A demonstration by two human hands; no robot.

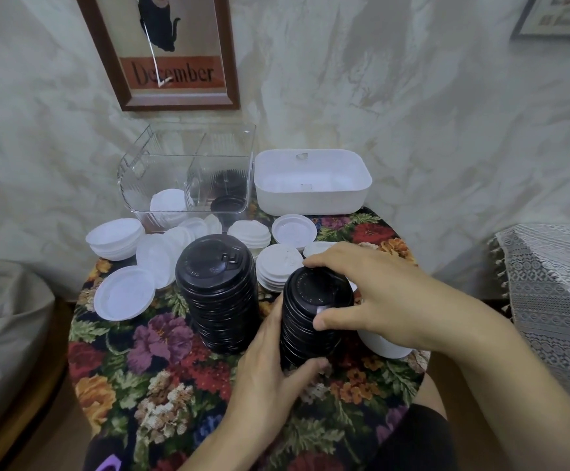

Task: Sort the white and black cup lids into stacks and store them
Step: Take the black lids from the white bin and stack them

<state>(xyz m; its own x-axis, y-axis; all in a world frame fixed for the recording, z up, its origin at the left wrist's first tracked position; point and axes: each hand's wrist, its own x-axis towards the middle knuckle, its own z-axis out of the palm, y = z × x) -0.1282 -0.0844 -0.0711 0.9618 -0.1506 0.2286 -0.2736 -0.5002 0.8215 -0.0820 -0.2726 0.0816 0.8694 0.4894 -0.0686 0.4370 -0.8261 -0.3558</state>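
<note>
Over the floral table [161, 368], the left grip [270, 379] clasps the base and the right grip [375, 300] caps the top of a stack of black lids [310, 321], light, slick plastic probably prone to sliding apart unless held at both ends.

Corner of a room, seen from beside the table. Pale plaster wall [395, 96], mottled grey and cream, evenly lit. A wood-framed print [171, 62] reading "December", with a black cat, hangs at upper left. A second frame [558, 18] is cut off at upper right. Round table [161, 368], draped in dark floral fabric, stands near the wall. Lace-covered furniture [548, 300] at right, grey cushion [5, 317] at left.
</note>
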